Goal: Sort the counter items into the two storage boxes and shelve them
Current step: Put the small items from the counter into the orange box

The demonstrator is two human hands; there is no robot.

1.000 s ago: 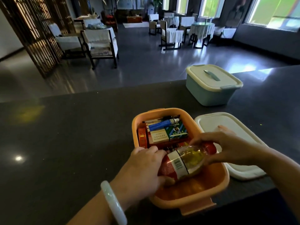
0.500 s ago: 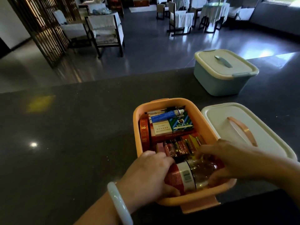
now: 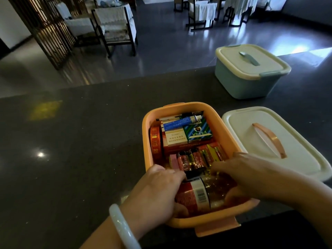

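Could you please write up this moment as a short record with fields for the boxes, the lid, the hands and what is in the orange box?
orange box: open, on the counter, nearest the person
contents: bottle lying at the near end; batteries, cartons and a blue tube behind it
left hand: grips the bottle's labelled end
right hand: grips the bottle's other end
white lid: lying flat beside the orange box, handle up
green box: lid on, farther back on the counter

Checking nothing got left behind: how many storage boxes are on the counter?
2. The open orange box sits near the counter's front edge under both hands, its lid lying beside it; the closed green box stands farther back on the right.
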